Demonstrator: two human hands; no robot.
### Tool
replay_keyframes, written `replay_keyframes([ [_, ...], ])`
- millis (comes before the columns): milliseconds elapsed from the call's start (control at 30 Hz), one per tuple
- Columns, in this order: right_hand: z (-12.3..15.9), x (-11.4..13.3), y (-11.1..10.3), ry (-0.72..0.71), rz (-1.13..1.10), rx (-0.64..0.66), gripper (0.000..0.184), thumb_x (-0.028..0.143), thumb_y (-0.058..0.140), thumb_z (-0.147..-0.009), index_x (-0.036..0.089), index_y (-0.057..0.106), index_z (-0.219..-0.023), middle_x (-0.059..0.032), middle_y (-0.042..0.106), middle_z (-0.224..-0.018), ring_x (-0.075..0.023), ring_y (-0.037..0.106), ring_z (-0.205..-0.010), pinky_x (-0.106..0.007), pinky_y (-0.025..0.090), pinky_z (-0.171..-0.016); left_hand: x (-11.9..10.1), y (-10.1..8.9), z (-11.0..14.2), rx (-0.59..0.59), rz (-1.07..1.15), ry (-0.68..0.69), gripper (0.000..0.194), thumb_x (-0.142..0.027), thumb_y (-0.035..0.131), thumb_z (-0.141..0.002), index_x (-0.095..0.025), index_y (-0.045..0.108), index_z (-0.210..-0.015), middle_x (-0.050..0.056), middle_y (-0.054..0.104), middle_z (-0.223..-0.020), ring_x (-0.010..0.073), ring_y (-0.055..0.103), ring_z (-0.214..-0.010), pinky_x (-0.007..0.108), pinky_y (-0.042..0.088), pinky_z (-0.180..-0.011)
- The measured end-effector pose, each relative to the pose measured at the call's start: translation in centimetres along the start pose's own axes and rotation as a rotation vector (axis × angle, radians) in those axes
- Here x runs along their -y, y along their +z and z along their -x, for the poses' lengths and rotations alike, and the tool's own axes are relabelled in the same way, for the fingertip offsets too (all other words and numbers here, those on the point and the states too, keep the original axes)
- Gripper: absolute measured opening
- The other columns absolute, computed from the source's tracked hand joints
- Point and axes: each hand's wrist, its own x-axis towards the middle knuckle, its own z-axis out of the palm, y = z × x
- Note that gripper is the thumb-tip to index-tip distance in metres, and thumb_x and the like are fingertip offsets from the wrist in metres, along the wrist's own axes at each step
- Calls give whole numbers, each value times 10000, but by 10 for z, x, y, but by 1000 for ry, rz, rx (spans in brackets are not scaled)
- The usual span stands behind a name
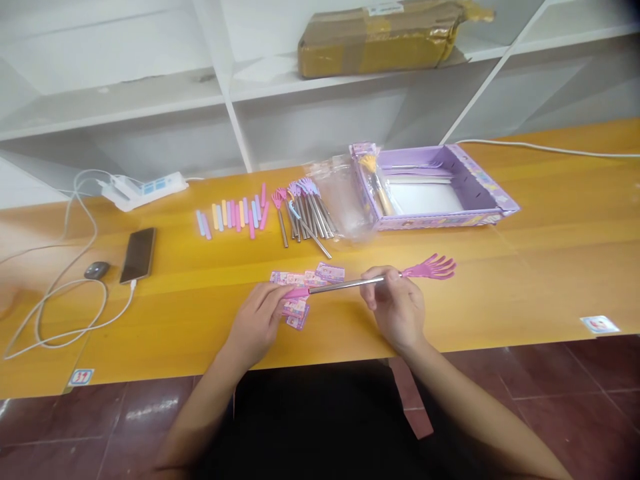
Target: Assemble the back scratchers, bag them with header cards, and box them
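A back scratcher [345, 285] with a pink claw head, a metal rod and a pink handle lies across both hands above the table. My left hand [257, 320] is closed around its pink handle. My right hand [397, 303] pinches the metal rod near the claw, which points right. Beneath the handle, several printed cards [297, 319] lie loosely overlapped. Farther back is a pile of claw-headed metal rods [313, 217], mostly purple and pink. Left of that pile, pastel handle tubes [233, 215] are set in a rough row.
A purple display box [440, 220] holds a bagged yellow-headed scratcher [373, 177]; clear plastic bags [345, 193] lie beside it. At left are a phone [138, 255], a mouse [97, 269], cables and a power strip [145, 190]. A taped carton [380, 40] sits on the shelf.
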Motion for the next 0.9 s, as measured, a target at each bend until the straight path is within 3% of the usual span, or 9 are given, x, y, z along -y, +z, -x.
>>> replay_keyframes([
  [167,3,-2,-3,-5,36,0,421,605,648,-1055,227,790,-936,16,558,-601,-133,462,-472,-304,379,-483,1,1,2,-9,-6,6,421,-156,506,-1116,-293,612,-1500,83,738,-1234,235,725,-1123,397,624,-991],
  [533,9,-4,-5,-173,100,79,407,562,614,-1085,234,813,-952,0,550,-603,-155,498,-512,-322,441,-520,1,-1,1,-4,-20,26,408,-151,500,-1112,-281,624,-1478,91,738,-1196,239,730,-1094,393,631,-960],
  [767,0,-3,-6,14,58,62,445,591,647,-1061,224,805,-867,16,510,-562,-147,469,-481,-317,375,-498,-1,-3,2,-32,-3,61,418,-124,502,-1105,-271,607,-1482,90,727,-1187,230,725,-1097,380,632,-975],
  [900,-2,-3,-8,30,75,73,446,594,675,-1048,215,810,-854,4,573,-620,-131,477,-487,-322,391,-513,-1,-3,1,-27,-7,70,435,-107,507,-1096,-263,609,-1489,91,728,-1179,225,726,-1083,371,634,-966],
])
